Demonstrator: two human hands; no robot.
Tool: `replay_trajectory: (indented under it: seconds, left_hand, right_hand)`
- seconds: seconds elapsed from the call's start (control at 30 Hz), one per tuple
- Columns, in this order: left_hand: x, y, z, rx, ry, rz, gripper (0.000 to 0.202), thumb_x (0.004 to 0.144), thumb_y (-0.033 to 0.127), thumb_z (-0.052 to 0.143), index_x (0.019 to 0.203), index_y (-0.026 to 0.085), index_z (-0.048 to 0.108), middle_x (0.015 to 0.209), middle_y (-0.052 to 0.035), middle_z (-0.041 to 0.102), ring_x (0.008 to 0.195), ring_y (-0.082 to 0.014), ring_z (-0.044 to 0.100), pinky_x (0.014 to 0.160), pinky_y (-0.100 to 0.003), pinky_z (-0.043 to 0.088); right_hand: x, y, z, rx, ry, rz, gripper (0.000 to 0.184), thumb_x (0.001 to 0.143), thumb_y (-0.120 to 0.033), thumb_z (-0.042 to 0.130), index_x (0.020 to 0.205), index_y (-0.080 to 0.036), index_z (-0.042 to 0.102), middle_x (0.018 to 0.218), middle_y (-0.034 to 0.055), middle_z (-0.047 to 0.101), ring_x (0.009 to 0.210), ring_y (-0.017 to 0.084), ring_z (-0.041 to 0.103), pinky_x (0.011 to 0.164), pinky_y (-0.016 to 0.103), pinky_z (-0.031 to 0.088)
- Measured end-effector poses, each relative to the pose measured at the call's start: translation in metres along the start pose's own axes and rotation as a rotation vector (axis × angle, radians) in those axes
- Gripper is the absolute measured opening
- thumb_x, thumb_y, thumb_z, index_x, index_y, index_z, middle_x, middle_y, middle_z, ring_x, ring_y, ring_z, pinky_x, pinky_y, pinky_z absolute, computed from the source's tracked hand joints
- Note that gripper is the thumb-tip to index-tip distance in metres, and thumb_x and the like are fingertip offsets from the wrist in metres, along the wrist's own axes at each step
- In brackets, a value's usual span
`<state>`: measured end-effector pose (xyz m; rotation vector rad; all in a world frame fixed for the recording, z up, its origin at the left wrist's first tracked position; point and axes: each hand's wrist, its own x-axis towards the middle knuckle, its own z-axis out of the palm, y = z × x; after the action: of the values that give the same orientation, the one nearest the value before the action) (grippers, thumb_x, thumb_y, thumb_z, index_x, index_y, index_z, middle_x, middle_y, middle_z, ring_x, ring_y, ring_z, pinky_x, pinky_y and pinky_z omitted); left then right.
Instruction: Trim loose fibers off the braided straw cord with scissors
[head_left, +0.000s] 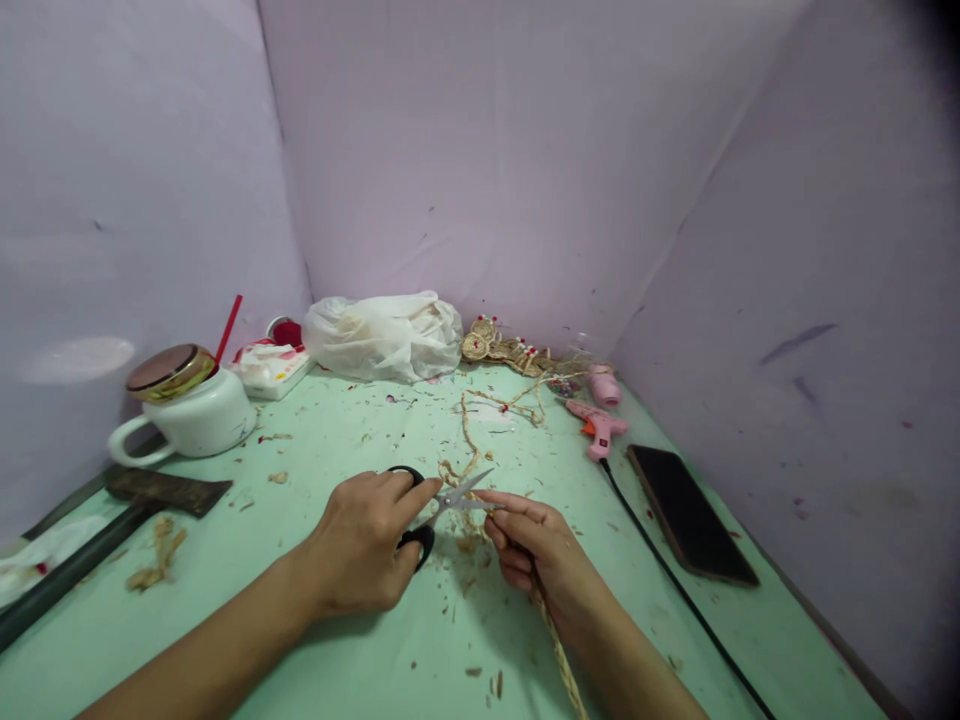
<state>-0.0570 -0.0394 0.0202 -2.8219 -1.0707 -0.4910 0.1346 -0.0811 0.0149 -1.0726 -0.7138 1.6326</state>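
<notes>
Braided cord (557, 650) runs far to near; the right hand (540, 550) pinches it, while the left hand (367, 535) grasps scissors (448, 501), parted blades (471, 486) pointing right across it.

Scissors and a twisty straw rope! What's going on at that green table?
A person's left hand is holding the black-handled scissors with the blades apart. The right hand grips a braided straw cord just beside the blade tips. It is hard to tell whether any cord lies between the blades. Little straw-coloured scraps are scattered on the green table. A pink glue gun and a phone lie to the right.
</notes>
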Motion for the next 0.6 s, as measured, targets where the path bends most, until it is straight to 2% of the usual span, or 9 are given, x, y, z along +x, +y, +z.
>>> replay_trajectory:
  seconds: [0.13, 0.43, 0.6]
  left_hand:
    - [-0.0006, 0.0000, 0.0020, 0.014, 0.006, 0.022, 0.051, 0.067, 0.021, 0.047, 0.117, 0.016, 0.043, 0.089, -0.0089, 0.057, 0.074, -0.0213, 0.053, 0.064, -0.035, 0.041]
    - [-0.0005, 0.0019, 0.0015, -0.136, -0.159, -0.036, 0.054, 0.065, 0.015, 0.043, 0.119, 0.018, 0.039, 0.082, -0.0048, 0.060, 0.072, -0.0210, 0.057, 0.060, -0.031, 0.041]
    - [-0.0023, -0.0001, 0.0039, -0.211, -0.161, -0.061, 0.057, 0.063, 0.009, 0.043, 0.118, 0.021, 0.041, 0.081, -0.0032, 0.062, 0.072, -0.0194, 0.058, 0.060, -0.028, 0.041]
  right_hand:
    - [-0.0006, -0.0011, 0.0019, 0.001, -0.007, 0.023, 0.032, 0.063, -0.024, 0.063, 0.093, -0.012, 0.063, 0.052, -0.0056, 0.044, 0.036, 0.001, 0.020, 0.035, 0.017, 0.011]
    - [0.0001, 0.0004, 0.0010, -0.018, -0.106, 0.005, 0.024, 0.065, -0.023, 0.060, 0.087, -0.013, 0.064, 0.050, -0.0069, 0.038, 0.037, 0.001, 0.017, 0.034, 0.017, 0.011]
    - [0.0003, 0.0024, 0.0008, -0.023, -0.121, -0.009, 0.015, 0.068, -0.022, 0.058, 0.078, -0.012, 0.063, 0.051, -0.0067, 0.038, 0.037, 0.001, 0.017, 0.034, 0.017, 0.011]
